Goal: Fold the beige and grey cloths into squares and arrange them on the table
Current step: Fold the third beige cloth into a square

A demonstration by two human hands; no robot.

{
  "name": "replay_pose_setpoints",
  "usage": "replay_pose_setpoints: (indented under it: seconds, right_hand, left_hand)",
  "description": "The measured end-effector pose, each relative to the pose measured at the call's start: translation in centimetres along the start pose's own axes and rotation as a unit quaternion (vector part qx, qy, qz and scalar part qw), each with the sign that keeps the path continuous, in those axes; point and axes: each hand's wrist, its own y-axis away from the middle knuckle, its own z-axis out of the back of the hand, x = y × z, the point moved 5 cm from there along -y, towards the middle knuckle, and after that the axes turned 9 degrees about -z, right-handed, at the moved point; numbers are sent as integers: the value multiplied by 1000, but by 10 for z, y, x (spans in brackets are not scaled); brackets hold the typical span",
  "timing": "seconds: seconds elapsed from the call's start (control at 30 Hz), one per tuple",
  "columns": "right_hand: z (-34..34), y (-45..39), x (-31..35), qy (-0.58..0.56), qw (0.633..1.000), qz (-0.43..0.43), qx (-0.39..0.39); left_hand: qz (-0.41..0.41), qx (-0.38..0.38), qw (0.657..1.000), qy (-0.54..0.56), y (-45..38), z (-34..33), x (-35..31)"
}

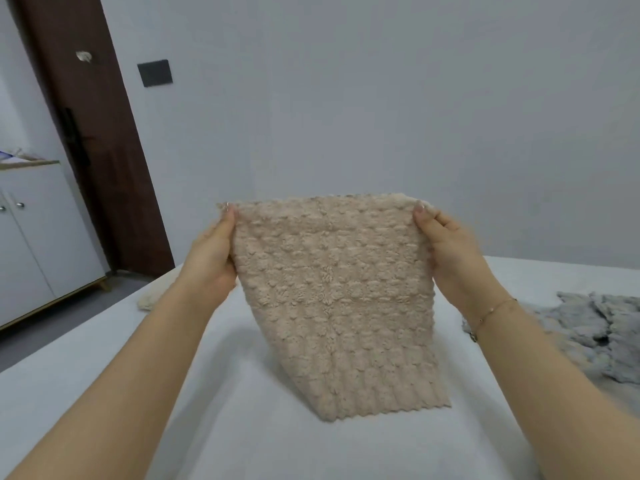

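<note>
A fluffy beige cloth (337,299) hangs spread out in front of me above the white table (104,393). My left hand (213,254) pinches its upper left corner and my right hand (446,247) pinches its upper right corner. The cloth's lower edge trails down toward the tabletop near the middle. Crumpled grey cloths (588,330) lie on the table at the right, beyond my right forearm. Another pale beige cloth (150,296) peeks out at the table's left, partly hidden behind my left wrist.
A plain grey wall rises behind the table. A dark brown door (93,133) stands at the back left, and a white cabinet (38,237) with round knobs sits at the far left on the grey floor.
</note>
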Motion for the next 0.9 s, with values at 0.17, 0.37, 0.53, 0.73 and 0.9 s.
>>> replay_pose_setpoints:
  seconds: [0.17,0.37,0.53,0.73,0.9]
  right_hand:
    - [-7,5,20,-81,995,56,-6]
    - [-11,7,40,-110,989,89,32]
    - [-13,12,39,-56,993,76,71]
    - [-8,27,25,165,970,2,176]
    - [-5,59,6,329,875,-110,337]
  left_hand:
    - [-47,-2,998,37,-20,-33,-33]
    - [-124,76,989,35,-23,-43,-65]
    - [-134,102,985,-27,5,-20,-62]
    - [-57,99,981,-157,62,31,-21]
    - [23,165,968,-187,107,63,5]
